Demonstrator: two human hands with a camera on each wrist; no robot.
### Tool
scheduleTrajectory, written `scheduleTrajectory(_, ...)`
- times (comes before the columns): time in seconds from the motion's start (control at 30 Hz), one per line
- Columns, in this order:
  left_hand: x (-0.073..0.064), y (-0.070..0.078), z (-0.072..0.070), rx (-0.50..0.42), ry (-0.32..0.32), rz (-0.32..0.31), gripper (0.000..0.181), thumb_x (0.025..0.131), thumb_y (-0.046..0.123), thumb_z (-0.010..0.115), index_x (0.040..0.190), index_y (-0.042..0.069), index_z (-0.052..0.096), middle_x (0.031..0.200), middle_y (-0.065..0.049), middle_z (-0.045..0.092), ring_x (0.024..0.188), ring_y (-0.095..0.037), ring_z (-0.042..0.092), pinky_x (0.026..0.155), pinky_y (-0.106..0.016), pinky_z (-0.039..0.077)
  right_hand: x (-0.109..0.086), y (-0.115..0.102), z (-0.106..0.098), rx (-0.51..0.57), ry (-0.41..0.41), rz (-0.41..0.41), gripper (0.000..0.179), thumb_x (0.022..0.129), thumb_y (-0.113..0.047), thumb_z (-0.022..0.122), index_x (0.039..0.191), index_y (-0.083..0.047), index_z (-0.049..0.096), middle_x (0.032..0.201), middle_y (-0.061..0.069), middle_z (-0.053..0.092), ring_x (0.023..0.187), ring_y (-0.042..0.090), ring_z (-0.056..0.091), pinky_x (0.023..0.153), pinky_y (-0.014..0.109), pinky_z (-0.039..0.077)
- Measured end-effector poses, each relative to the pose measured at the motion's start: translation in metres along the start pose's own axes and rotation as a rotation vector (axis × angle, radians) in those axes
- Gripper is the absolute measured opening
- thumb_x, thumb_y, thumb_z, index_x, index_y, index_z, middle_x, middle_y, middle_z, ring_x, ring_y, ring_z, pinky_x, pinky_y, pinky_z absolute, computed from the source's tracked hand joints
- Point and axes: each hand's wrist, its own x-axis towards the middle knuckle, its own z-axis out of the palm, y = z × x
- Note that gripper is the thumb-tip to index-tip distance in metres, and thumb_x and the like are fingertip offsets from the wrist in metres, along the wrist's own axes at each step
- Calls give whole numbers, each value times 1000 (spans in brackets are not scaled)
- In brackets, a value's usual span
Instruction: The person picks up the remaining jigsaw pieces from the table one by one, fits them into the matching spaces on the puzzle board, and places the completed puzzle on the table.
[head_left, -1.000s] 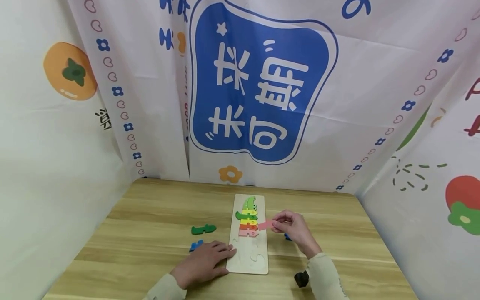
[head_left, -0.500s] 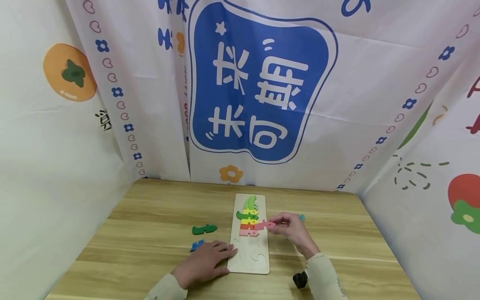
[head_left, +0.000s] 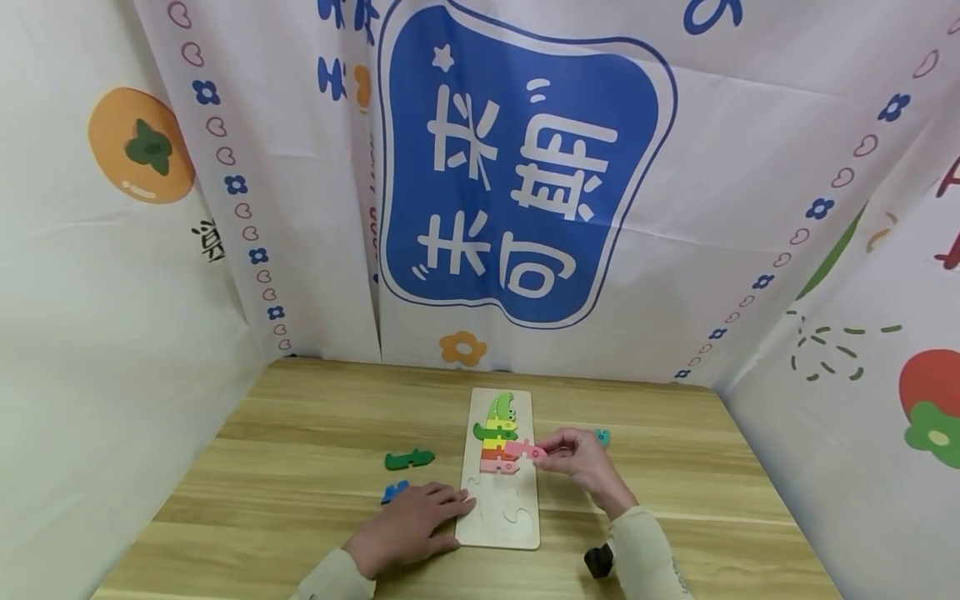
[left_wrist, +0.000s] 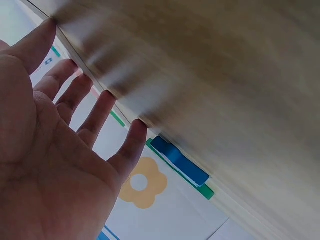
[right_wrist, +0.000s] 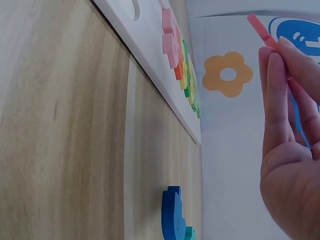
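My right hand [head_left: 588,467] pinches a pink puzzle piece [head_left: 522,451] between thumb and fingers, tilted above the puzzle board [head_left: 498,521]. In the right wrist view the same pink piece [right_wrist: 260,29] is seen nearly edge-on, apart from the board. Along the board's upper part lie a green crocodile head [head_left: 501,407] and several yellow, green, red and light pink body pieces. The lower part shows bare wood with engraved outlines. My left hand [head_left: 414,523] rests at the board's lower left edge, fingers spread and fairly straight, fingertips down on the surface.
To the left of the board lie a dark green piece [head_left: 409,459] and a blue piece [head_left: 394,492], partly behind the left hand. A teal piece [head_left: 603,437] and a blue piece [right_wrist: 172,216] lie to the right. A black object [head_left: 599,561] sits by the right sleeve.
The right hand has shifted slightly left, carrying the pink piece from the board's right edge over the placed pieces and turning its face into view. The left hand stays still.
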Motion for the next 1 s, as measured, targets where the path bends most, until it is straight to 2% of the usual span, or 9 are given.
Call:
scheduleTrajectory(0.3, 1, -1, 2, 5, -6, -10, 59, 101, 54, 60, 155, 34, 50, 156, 11, 53, 143, -22, 50, 113, -50, 47, 1, -1, 4, 1, -23, -8, 26, 84, -10, 86, 106, -1, 76, 103, 10, 74, 88, 20, 74, 89, 48, 63)
scheduleTrajectory(0.53, 1, -3, 4, 9, -5, -5, 58, 101, 55, 59, 155, 35, 49, 156, 11, 53, 142, -22, 50, 114, -50, 47, 6, 6, 8, -5, -27, 27, 25, 83, -12, 87, 103, -3, 75, 105, 10, 72, 89, 20, 74, 85, 38, 64)
scheduleTrajectory(0.73, 1, -4, 4, 19, 19, 16, 58, 102, 54, 59, 155, 32, 50, 154, 9, 55, 141, -23, 51, 112, -49, 48, 9, 10, 11, -26, -50, 15, 23, 84, -14, 87, 100, -4, 74, 103, 9, 72, 90, 21, 74, 86, 40, 64)
scheduleTrajectory(1.0, 0, -4, 3, 21, 7, 16, 58, 101, 55, 59, 155, 33, 50, 154, 10, 54, 142, -22, 50, 113, -49, 47, 12, 13, 22, -101, -98, 21, 21, 86, -19, 86, 99, -7, 75, 102, 6, 71, 90, 19, 68, 81, 32, 61)
